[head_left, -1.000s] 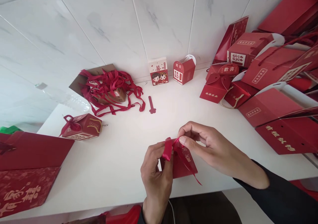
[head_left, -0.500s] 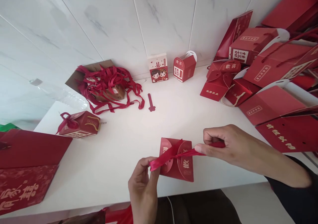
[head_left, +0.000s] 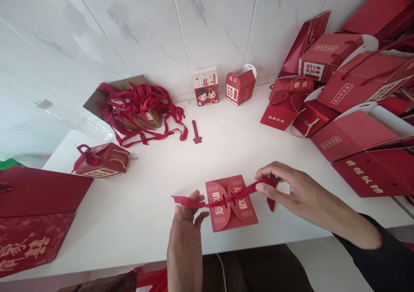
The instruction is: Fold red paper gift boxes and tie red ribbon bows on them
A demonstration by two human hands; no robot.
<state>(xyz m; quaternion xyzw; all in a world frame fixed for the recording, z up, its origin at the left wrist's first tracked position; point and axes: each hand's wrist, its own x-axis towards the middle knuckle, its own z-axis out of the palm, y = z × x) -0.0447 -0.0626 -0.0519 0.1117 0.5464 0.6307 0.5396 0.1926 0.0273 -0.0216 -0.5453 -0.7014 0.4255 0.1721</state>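
Note:
A small red gift box (head_left: 234,218) with rounded, slotted flaps and gold characters lies on the white table. A red ribbon (head_left: 237,194) runs twisted across its top, through the flap slots. On the box's left, my left hand (head_left: 186,229) has its fingers loosely curled about one ribbon end, whose tip sticks out past them. To the right, my right hand (head_left: 284,186) pinches the other end between thumb and fingers. A tail of ribbon hangs below that pinch. Neither hand touches the box itself, as far as I can see.
Loose ribbons spill from a cardboard box (head_left: 121,85) at the back left. A finished-looking bow box (head_left: 103,160) sits nearer. Two small boxes stand by the wall, with a red strip (head_left: 196,132) before them. Red gift boxes (head_left: 346,89) crowd the right; a large red bag (head_left: 39,214) stands left.
My left hand's fingers have loosened and shifted along the ribbon, leaving a longer end showing. The ribbon has drawn narrower across the flaps. The box has turned slightly, and my right hand has moved a little left.

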